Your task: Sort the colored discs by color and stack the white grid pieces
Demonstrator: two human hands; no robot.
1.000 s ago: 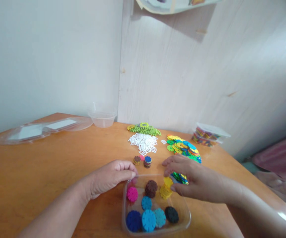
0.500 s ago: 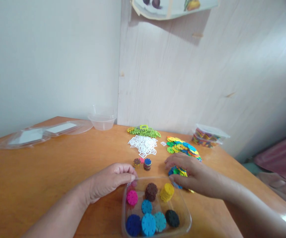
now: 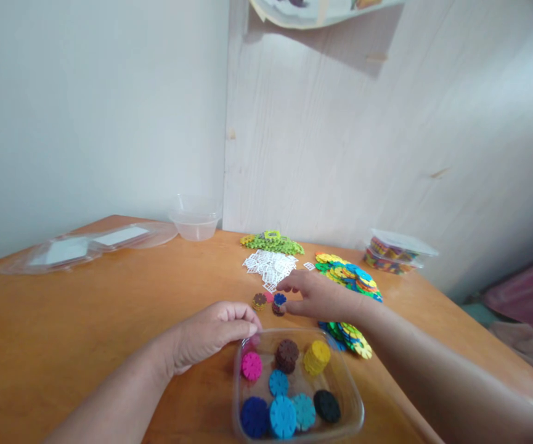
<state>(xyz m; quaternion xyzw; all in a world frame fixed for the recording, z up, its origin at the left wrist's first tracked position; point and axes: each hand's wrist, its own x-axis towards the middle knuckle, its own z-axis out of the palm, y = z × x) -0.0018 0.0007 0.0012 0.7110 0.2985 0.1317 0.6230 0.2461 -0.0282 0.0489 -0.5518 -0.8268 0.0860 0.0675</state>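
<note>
— What's the left hand (image 3: 211, 333) doing?
— It's curled, fingertips pinching the near-left rim of the clear tub (image 3: 353, 401), which holds sorted discs.
— And the right hand (image 3: 317, 297)?
— Beyond the tub, thumb and fingers closing on the small blue-topped stack (image 3: 278, 303); whether it grips yet, I can't tell. A loose pile (image 3: 349, 336) lies just right.

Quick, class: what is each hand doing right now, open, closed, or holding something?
Left hand: fingers curled on the clear container's rim.
Right hand: fingers closing around the small disc stack; grip cannot be told.
</note>
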